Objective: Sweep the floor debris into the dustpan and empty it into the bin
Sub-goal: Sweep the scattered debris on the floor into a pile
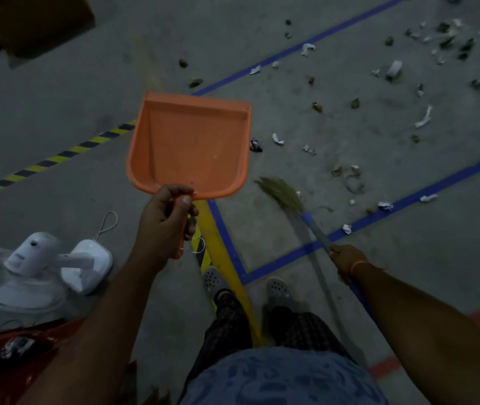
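left hand [165, 217] wrapped round empty dustpan [189, 144] handle; right hand [347, 258] gripping broom [284, 190]; debris [426, 54] scattered ahead-right, nearer broom side

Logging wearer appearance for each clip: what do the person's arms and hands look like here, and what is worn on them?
Both arms are bare to the frame edge, with no sleeves, gloves or rings showing. The left hand wears nothing. The right hand has a thin orange band round its wrist. No watch, cables or other markings can be seen.
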A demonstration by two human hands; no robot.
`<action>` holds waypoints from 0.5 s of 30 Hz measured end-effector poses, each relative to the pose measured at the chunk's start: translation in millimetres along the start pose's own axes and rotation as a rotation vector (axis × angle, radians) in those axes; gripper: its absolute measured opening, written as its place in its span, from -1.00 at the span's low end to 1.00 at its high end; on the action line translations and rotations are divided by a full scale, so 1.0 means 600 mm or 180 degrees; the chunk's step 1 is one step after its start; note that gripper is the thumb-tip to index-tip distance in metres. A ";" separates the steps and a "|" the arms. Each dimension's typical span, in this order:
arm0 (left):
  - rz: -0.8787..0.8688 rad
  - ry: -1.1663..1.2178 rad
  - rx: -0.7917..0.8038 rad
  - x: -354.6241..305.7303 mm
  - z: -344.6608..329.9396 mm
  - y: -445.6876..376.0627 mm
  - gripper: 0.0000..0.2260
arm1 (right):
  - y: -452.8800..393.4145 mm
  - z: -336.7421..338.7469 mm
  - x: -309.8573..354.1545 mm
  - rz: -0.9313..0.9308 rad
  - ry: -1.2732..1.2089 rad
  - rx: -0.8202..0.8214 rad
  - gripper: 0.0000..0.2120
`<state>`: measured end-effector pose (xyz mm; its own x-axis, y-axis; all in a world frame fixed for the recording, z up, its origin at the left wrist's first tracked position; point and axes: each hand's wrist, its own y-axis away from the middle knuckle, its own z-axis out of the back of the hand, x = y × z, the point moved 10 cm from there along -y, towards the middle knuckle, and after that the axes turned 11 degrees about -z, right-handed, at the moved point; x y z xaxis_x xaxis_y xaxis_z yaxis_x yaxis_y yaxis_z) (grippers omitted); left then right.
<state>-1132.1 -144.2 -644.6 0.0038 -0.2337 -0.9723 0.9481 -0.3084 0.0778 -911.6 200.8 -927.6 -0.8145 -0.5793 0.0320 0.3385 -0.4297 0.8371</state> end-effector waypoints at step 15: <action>-0.0161 0.0051 0.0145 -0.030 -0.050 0.001 -0.88 | 0.055 -0.045 -0.159 -0.0253 -0.0295 -0.0006 -0.62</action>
<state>-1122.2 -112.6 -633.7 -0.0382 -0.2021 -0.9786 0.9317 -0.3611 0.0382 -810.0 223.4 -917.9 -0.8787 -0.4770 0.0160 0.2720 -0.4730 0.8380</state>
